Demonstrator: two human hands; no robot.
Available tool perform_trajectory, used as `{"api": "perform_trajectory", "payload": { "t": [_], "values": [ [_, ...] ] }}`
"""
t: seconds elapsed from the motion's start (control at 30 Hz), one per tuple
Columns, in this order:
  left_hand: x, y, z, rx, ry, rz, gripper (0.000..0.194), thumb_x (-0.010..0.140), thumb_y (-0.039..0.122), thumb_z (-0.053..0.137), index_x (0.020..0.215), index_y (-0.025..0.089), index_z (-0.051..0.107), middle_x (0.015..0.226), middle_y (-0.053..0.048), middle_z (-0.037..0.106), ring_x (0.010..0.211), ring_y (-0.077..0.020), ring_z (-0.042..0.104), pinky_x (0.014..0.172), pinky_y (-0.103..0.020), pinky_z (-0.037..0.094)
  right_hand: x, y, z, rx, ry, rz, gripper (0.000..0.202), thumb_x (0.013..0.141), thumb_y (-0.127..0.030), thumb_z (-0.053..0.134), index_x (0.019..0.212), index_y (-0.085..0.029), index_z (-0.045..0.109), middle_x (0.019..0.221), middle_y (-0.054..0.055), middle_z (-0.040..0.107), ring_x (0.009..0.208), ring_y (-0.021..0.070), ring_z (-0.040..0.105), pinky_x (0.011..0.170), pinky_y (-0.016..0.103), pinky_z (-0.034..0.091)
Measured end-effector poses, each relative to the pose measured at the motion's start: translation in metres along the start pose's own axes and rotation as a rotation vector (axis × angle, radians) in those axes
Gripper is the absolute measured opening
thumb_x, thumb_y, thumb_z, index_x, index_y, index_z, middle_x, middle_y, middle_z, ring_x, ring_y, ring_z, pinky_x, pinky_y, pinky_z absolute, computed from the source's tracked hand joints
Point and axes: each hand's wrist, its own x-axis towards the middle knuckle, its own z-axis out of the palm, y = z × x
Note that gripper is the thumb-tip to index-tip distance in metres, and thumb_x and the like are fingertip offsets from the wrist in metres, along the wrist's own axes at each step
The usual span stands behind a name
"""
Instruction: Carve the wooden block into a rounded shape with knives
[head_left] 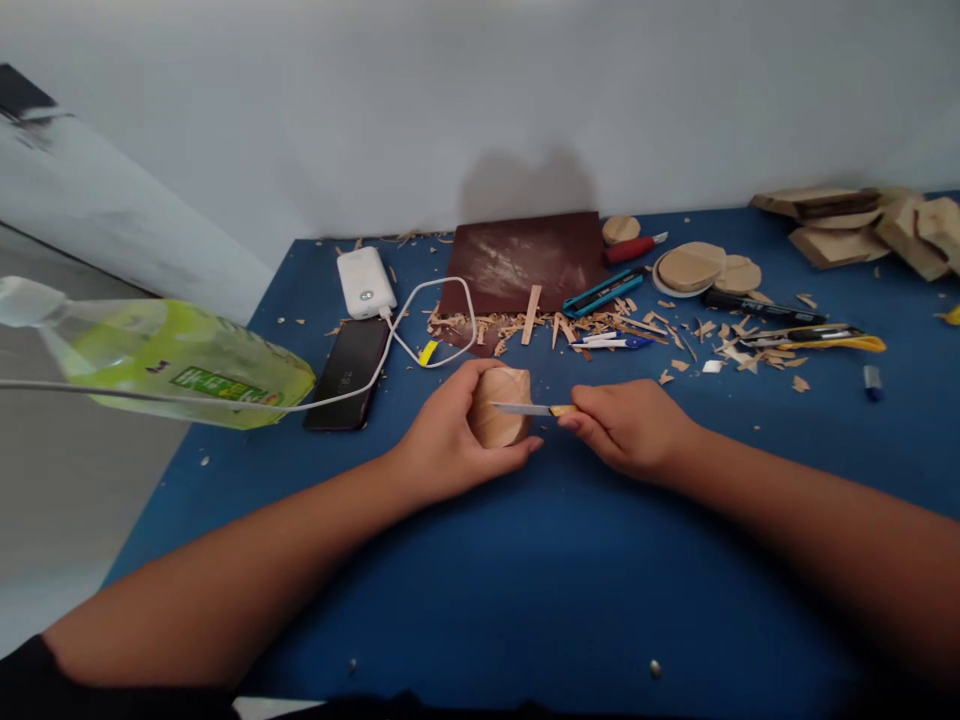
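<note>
My left hand point(446, 435) is wrapped round a small rounded block of pale wood point(500, 425), fingers at its back and thumb along its front. In my right hand point(626, 425) is a carving knife point(523, 409) with a thin blade and a yellowish handle, mostly hidden in the fist. The blade points left and lies across the upper face of the block; whether its edge bites into the wood I cannot tell. Behind the block, wood shavings point(491, 328) are heaped along the front of a brown sheet point(525, 262).
On the blue table point(480, 580) stand a tilted-looking drink bottle point(187, 365), a phone point(347, 375) and a white power bank point(365, 283) with a cable. To the right lie a red-handled knife point(631, 249), a teal cutter point(604, 292), wooden discs point(691, 266), a marker point(761, 307) and wood offcuts point(862, 225).
</note>
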Motion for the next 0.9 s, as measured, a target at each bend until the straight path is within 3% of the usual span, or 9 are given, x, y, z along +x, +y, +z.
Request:
{"api": "perform_trajectory", "payload": {
  "t": [0.37,0.9],
  "values": [
    [-0.0024,0.0019,0.0052,-0.092,-0.014,-0.029,0.070,0.069,0.040,0.094,0.126,0.022,0.057,0.115,-0.004,0.073,0.097,-0.0227,0.075,0.091,-0.036,0.063,0.0007,-0.0025,-0.0002,-0.033,-0.015,-0.058,0.071,0.112,-0.065,0.013,0.092,-0.020,0.063,0.074,0.006,0.070,0.064,0.0193,0.061,0.060,0.031,0.019],
    [-0.0042,0.0032,0.0048,0.077,0.028,0.101,0.068,0.070,0.042,0.092,0.126,0.022,0.059,0.116,-0.006,0.074,0.100,-0.0240,0.075,0.093,-0.037,0.062,0.0014,-0.0063,-0.0008,-0.077,-0.071,-0.068,0.074,0.112,-0.066,0.010,0.097,-0.020,0.066,0.075,0.007,0.071,0.064,0.0197,0.060,0.060,0.032,0.017]
  ]
}}
